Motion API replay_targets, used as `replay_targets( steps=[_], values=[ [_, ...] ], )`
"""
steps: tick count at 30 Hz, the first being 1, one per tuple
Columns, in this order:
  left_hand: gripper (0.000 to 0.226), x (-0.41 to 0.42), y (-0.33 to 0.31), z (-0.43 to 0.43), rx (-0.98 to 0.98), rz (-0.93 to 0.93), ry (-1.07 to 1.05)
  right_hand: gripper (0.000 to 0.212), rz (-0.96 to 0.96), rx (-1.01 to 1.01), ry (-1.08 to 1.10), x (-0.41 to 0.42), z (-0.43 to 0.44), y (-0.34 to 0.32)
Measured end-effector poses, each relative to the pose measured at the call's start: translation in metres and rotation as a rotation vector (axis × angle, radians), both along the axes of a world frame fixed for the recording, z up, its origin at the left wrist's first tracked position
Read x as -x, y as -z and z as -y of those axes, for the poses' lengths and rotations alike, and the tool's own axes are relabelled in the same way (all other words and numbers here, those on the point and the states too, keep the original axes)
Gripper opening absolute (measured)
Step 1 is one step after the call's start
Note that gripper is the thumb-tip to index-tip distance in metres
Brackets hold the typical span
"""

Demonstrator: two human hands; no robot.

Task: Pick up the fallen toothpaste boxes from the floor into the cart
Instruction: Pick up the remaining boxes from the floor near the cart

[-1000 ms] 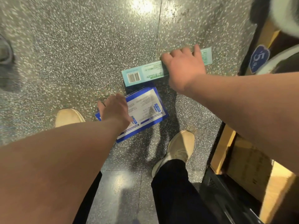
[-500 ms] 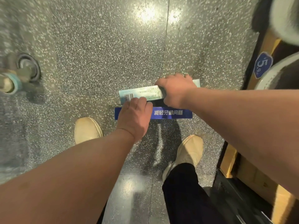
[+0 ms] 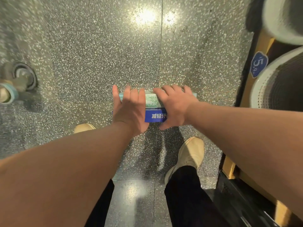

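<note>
Two toothpaste boxes are pressed together above the speckled floor. The pale green box [image 3: 151,100] lies on the far side and the blue box [image 3: 155,116] with white Chinese print lies on the near side. My left hand [image 3: 129,108] covers their left half with fingers spread over the top. My right hand [image 3: 174,106] clamps their right half, thumb under the blue box. Both box ends are hidden by my hands. The cart shows only as a wheel [image 3: 24,77] and a frame leg [image 3: 7,94] at the left edge.
A store shelf [image 3: 260,51] with a blue price tag [image 3: 258,64] and round woven goods [image 3: 278,82] runs along the right. A black bin [image 3: 237,199] sits at lower right. My two beige shoes [image 3: 190,153] stand on the floor just below the boxes.
The blue box was turned onto its edge and brought against the green one. Both hands closed in around the pair, and the view shifted so the cart wheel appears at left.
</note>
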State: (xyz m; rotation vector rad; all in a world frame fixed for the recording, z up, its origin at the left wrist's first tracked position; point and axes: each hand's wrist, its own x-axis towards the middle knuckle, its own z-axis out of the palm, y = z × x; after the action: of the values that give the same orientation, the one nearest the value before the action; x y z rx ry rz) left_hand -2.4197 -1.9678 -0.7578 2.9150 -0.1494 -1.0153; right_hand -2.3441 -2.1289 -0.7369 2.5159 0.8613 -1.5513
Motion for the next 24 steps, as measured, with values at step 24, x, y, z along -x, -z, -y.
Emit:
replay_targets(
  steps=[24],
  values=[
    [0.076, -0.02, -0.108, -0.019, 0.012, -0.068, 0.146, 0.104, 0.242, 0.042, 0.013, 0.018, -0.021, -0.094]
  ],
)
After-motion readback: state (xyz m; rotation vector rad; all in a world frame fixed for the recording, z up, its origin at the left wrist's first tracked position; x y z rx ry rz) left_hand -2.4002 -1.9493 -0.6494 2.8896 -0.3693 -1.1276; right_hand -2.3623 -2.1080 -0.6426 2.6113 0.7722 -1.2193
